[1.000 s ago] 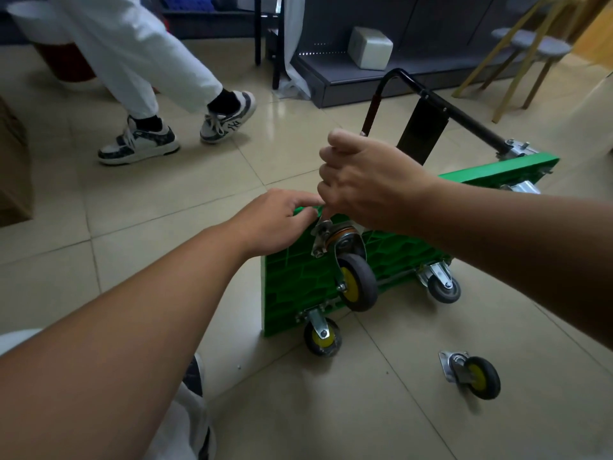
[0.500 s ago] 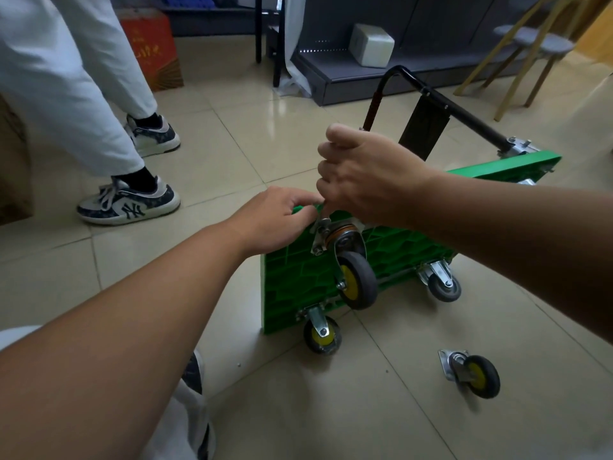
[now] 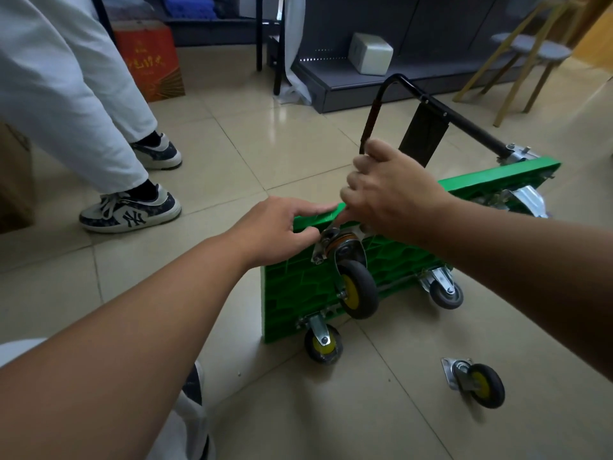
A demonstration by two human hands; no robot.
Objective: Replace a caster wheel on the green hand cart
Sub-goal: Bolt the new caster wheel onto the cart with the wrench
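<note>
Our right hand (image 3: 394, 190) is no longer a tight fist: its fingers curl down onto the plate of the caster (image 3: 356, 288), which hangs on the tipped cart (image 3: 298, 287) just below both hands, though we cannot tell whether they pinch a bolt. Our left hand (image 3: 282, 234) grips the cart's top edge beside the plate, and we should hold that firm, keeping the plate square while fastening.

Green cart (image 3: 298, 293) stands on edge on the floor (image 3: 232, 144), underside showing, a black-and-yellow caster (image 3: 356, 288) at its top corner; loose caster (image 3: 477, 381) lies nearby.
</note>
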